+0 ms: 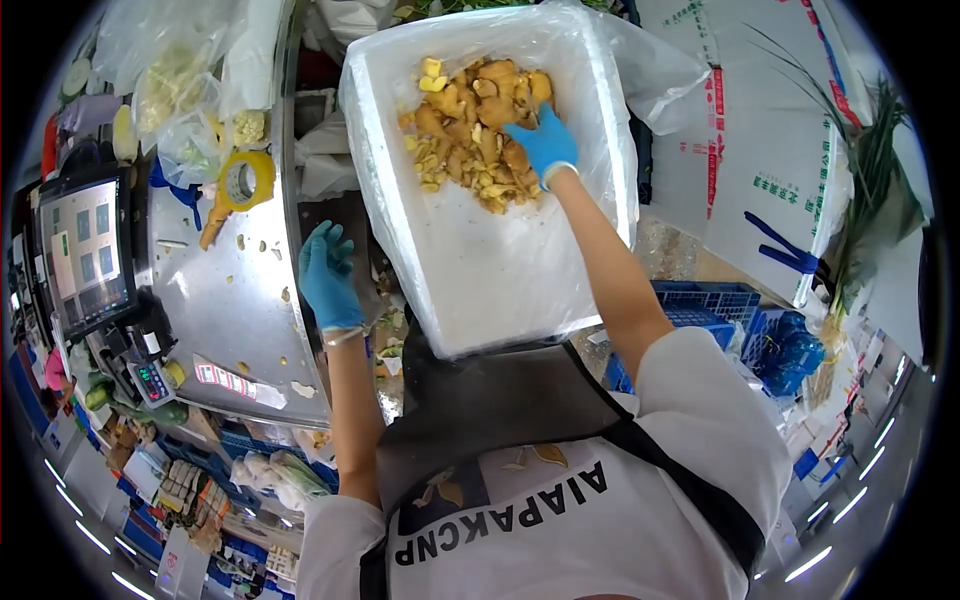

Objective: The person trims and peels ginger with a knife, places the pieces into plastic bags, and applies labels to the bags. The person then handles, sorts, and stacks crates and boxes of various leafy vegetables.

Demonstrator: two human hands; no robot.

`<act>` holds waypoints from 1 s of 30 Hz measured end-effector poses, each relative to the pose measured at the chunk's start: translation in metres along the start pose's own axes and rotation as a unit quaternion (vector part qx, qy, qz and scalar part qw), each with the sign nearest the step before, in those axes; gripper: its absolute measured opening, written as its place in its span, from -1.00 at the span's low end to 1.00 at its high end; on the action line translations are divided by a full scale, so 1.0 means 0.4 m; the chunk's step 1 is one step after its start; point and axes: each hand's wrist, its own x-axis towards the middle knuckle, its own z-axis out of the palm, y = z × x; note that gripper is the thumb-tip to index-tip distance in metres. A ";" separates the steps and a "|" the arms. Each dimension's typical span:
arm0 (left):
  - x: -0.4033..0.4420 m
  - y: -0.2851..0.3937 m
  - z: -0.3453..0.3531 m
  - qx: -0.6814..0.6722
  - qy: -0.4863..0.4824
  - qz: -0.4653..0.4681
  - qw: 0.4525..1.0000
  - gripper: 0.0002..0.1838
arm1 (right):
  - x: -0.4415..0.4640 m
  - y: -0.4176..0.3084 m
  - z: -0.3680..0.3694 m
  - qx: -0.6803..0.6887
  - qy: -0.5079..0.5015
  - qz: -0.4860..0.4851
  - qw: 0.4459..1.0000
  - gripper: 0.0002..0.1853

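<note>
A heap of ginger root (pixel 480 110) lies at the far end of a white foam box (pixel 490 285) lined with clear plastic. My right hand (pixel 545 145), in a blue glove, reaches into the box at the heap's right side. Its thumb and a finger are spread against the ginger, and I see nothing held in it. Outside the box, to its left, my left hand (pixel 330 280) hovers by the metal table's edge. It is gloved in blue too, with the fingers loosely bent and apart, holding nothing. Small pale yellow ginger pieces (pixel 428 170) lie along the heap's near left side.
On the metal table (pixel 215 320) at left are a roll of yellow tape (pixel 246 181), a ginger piece (pixel 214 220), a printed label strip (pixel 238 382) and scraps. A screen (pixel 85 250) stands beyond. Blue crates (pixel 705 300) and a white printed foam box (pixel 750 150) are at right.
</note>
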 end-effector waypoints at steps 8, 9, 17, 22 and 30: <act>-0.147 0.008 0.229 0.122 -0.149 0.105 0.976 -0.77 | -0.047 0.005 0.004 -0.133 -0.111 0.095 0.980 -0.16; -0.149 -0.019 0.237 0.135 -0.185 0.095 0.969 -0.76 | -0.083 0.020 -0.005 -0.130 -0.120 0.093 0.980 -0.15; -0.153 -0.172 0.189 0.210 -0.250 0.062 0.943 -0.79 | -0.212 0.085 -0.099 -0.025 -0.303 -0.003 0.953 -0.50; -0.153 -0.159 0.173 0.221 -0.241 0.040 0.944 -0.78 | 0.040 0.070 -0.032 0.050 -0.049 0.099 0.993 -0.72; -0.155 -0.149 0.190 0.227 -0.221 0.027 0.948 -0.77 | -0.055 0.012 0.170 -0.273 -0.100 -0.149 0.945 -0.66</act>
